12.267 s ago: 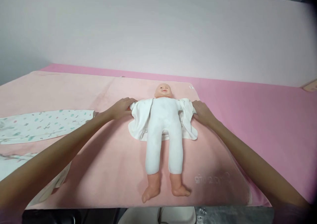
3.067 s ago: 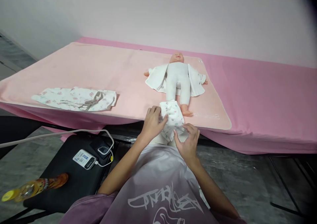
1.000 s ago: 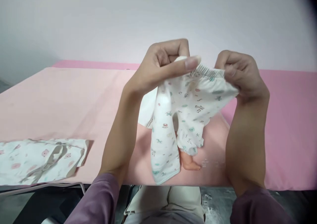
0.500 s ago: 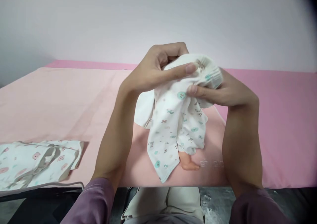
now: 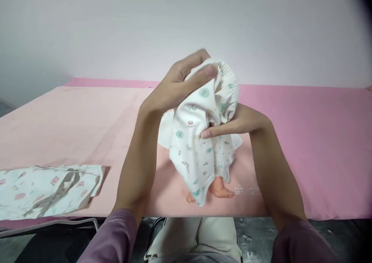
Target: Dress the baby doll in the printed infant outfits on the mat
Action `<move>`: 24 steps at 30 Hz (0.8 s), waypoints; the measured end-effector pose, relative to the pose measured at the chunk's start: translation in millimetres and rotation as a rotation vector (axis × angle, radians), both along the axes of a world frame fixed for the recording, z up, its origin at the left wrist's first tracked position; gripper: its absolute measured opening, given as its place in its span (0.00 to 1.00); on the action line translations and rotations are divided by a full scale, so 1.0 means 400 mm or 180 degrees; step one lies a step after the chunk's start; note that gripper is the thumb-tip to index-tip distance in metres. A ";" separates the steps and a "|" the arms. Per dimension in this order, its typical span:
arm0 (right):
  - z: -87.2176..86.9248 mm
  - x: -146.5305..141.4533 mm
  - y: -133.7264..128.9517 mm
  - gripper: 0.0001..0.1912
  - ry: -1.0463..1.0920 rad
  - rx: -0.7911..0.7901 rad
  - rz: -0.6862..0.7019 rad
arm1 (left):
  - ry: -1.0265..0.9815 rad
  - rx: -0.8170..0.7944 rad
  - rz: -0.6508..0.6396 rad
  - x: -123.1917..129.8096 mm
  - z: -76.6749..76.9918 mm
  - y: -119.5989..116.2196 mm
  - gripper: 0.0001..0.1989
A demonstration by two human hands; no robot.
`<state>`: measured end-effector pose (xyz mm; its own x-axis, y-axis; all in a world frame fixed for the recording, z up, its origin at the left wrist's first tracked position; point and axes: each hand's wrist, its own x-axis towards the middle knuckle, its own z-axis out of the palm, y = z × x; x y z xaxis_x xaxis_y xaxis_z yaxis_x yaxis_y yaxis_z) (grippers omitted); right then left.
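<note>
A white baby garment (image 5: 192, 150) with a green and brown print and a gathered edge hangs over a baby doll. The doll's foot (image 5: 222, 188) sticks out below the hem, with part of the other foot beside it; head and body are hidden. My left hand (image 5: 186, 80) pinches the cloth at the top, thumb in front and fingers mostly behind. Lower down on the right, my right hand (image 5: 235, 123) grips the same garment, its thumb lying across the front and its other fingers hidden behind the fabric.
Folded white baby clothes (image 5: 49, 191) with a pink print lie at the table's front left. A peach cloth (image 5: 95, 119) covers the left and middle of the table, over a pink cover (image 5: 314, 150). A plain wall (image 5: 186, 22) rises behind.
Both hands have shifted left with the top of the garment. My right hand sits lower, with its thumb further down the cloth. A second doll foot now shows under the hem.
</note>
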<state>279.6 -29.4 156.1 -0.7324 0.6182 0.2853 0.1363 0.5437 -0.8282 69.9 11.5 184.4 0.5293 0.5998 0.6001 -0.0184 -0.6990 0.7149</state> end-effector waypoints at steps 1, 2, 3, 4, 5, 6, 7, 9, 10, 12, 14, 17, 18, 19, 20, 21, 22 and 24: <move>0.001 0.001 -0.002 0.26 0.0196 0.0071 -0.0158 | 0.0123 -0.0091 -0.0102 -0.010 -0.001 0.006 0.19; 0.002 0.001 -0.006 0.27 0.0402 0.0156 -0.0314 | 0.0232 -0.0177 -0.0242 -0.021 -0.003 0.014 0.21; 0.004 0.002 -0.009 0.28 0.0593 0.0245 -0.0439 | 0.0320 -0.0247 -0.0424 -0.033 -0.006 0.025 0.22; 0.006 0.004 -0.012 0.28 0.0738 0.0323 -0.0504 | 0.0380 -0.0299 -0.0616 -0.043 -0.009 0.035 0.23; 0.007 0.005 -0.015 0.28 0.0801 0.0378 -0.0482 | 0.0414 -0.0328 -0.0781 -0.052 -0.011 0.044 0.25; 0.008 0.007 -0.016 0.29 0.0779 0.0409 -0.0352 | 0.0444 -0.0336 -0.0908 -0.059 -0.013 0.051 0.25; 0.008 0.009 -0.016 0.29 0.0686 0.0413 -0.0127 | 0.0478 -0.0329 -0.0980 -0.064 -0.014 0.054 0.26; 0.005 0.015 -0.014 0.27 0.0397 0.0350 0.0436 | 0.0483 -0.0287 -0.0933 -0.065 -0.015 0.053 0.24; 0.002 0.018 -0.012 0.27 0.0273 0.0300 0.0671 | 0.0438 -0.0261 -0.0837 -0.062 -0.016 0.050 0.24; -0.004 0.025 -0.008 0.26 0.0198 0.0226 0.0885 | 0.0284 -0.0224 -0.0620 -0.051 -0.019 0.043 0.25; -0.007 0.029 -0.006 0.27 0.0252 0.0208 0.0802 | 0.0115 -0.0221 -0.0421 -0.039 -0.025 0.040 0.25; -0.001 0.027 -0.010 0.29 0.0451 0.0278 0.0372 | 0.0020 -0.0276 -0.0404 -0.035 -0.037 0.050 0.27; 0.003 0.025 -0.013 0.30 0.0547 0.0310 0.0170 | 0.0056 -0.0318 -0.0523 -0.038 -0.041 0.056 0.29; 0.007 0.022 -0.016 0.32 0.0652 0.0341 -0.0041 | 0.0127 -0.0370 -0.0684 -0.043 -0.043 0.063 0.32; 0.011 0.019 -0.019 0.33 0.0743 0.0363 -0.0241 | 0.0232 -0.0423 -0.0849 -0.050 -0.044 0.069 0.35; 0.015 0.018 -0.022 0.34 0.0801 0.0371 -0.0404 | 0.0334 -0.0455 -0.0978 -0.056 -0.044 0.074 0.38; 0.017 0.018 -0.024 0.34 0.0820 0.0364 -0.0507 | 0.0412 -0.0462 -0.1045 -0.063 -0.043 0.078 0.39; 0.020 0.025 -0.026 0.32 0.0714 0.0294 -0.0450 | 0.0410 -0.0417 -0.0983 -0.071 -0.040 0.080 0.36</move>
<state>289.7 -39.6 164.0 -0.5529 0.6735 0.4906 0.0349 0.6070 -0.7939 41.4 43.4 168.6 0.7638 0.4672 0.4453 -0.1184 -0.5767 0.8083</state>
